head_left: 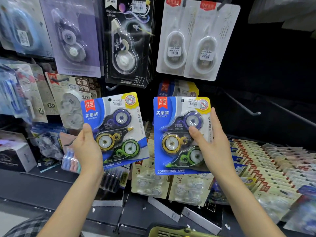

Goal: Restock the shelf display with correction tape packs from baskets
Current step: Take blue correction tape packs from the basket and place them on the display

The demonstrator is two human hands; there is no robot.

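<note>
Two blue correction tape packs are held up side by side in front of the shelf display (pixel 256 103). One pack (pixel 116 129) is gripped by the left hand (pixel 87 147), the other pack (pixel 181 135) by the right hand (pixel 213 142), thumbs pressed on front. A green basket (pixel 169 232) is just visible at the bottom edge.

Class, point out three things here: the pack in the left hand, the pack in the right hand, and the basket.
Left pack (pixel 118 127), head view: on the yellow dispenser.
Right pack (pixel 172 134), head view: on the blister.
Basket (pixel 164 232), head view: on its green rim.
</note>
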